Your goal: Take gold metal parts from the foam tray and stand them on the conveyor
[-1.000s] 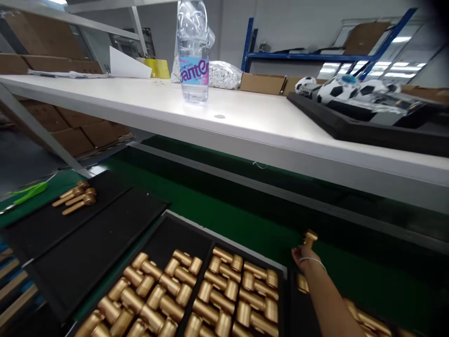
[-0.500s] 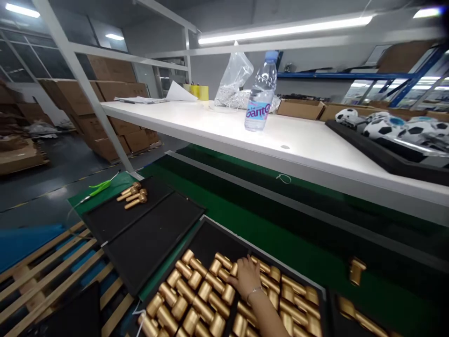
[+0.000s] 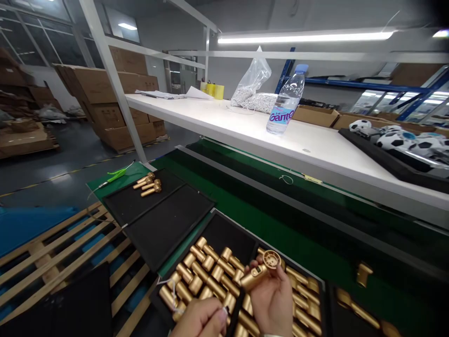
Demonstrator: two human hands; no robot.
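Two hands hover over the tray (image 3: 206, 219) of gold parts: right hand (image 3: 271, 299) grips one gold part (image 3: 259, 271), long axis slanting up-right; left hand (image 3: 199, 320), curled, pinches something small and white.

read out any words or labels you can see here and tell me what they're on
"Gante": on the blue and pink label of the water bottle standing on the white shelf; the last letters wrap out of sight.
Cardboard boxes, yellow tape rolls, papers: no readable text.
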